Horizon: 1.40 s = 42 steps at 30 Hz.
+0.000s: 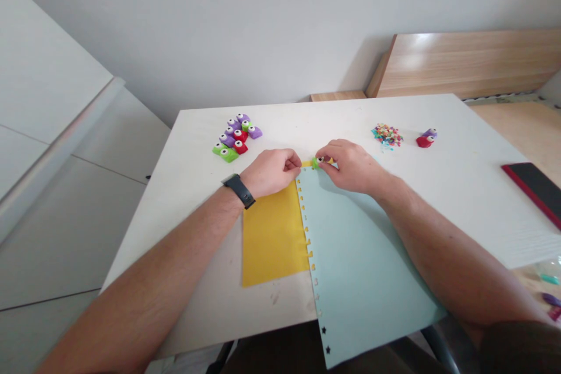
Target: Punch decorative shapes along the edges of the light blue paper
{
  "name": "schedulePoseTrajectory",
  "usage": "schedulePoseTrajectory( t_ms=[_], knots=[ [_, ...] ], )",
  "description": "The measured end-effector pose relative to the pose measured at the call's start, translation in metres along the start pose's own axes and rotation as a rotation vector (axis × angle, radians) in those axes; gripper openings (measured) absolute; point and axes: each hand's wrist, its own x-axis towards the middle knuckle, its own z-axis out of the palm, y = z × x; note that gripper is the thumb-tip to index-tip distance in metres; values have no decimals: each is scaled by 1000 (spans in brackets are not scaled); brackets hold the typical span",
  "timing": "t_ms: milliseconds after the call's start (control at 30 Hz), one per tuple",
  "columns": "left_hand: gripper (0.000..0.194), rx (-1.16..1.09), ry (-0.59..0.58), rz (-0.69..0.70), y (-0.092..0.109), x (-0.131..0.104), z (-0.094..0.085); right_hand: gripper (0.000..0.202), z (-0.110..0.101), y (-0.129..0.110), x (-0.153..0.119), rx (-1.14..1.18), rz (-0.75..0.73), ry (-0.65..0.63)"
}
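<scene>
My right hand (353, 165) is closed around a small green paper punch (316, 162) with a white and black button, at the top edge of a light blue sheet (363, 263). A row of punched cut-outs runs down that sheet's left edge; the lowest are star-shaped. Fingers pinched, my left hand (275, 170) is at the sheet's top left corner, just left of the punch. Beneath the blue sheet lies a yellow sheet (274, 239), partly covered by it and by my left hand. A dark band sits on my left wrist.
Several purple, green and red paper punches (239, 135) stand at the back left of the white table (289, 128). At the back right are a pile of coloured paper bits (387, 135) and two more punches (426, 138). A black and red flat object (534, 187) lies at the right edge.
</scene>
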Motion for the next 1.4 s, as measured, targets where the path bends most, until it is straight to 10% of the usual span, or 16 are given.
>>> schedulePoseTrajectory(
  t_ms=[767, 1100, 1400],
  knots=[
    [19, 21, 42, -6, 9, 3, -4, 20, -7, 0, -2, -6, 27, -39],
    [32, 137, 230, 65, 43, 42, 3, 23, -15, -2, -2, -56, -39, -19],
    [44, 299, 134, 41, 52, 73, 23, 24, -17, -4, -3, -120, -90, -56]
  ],
)
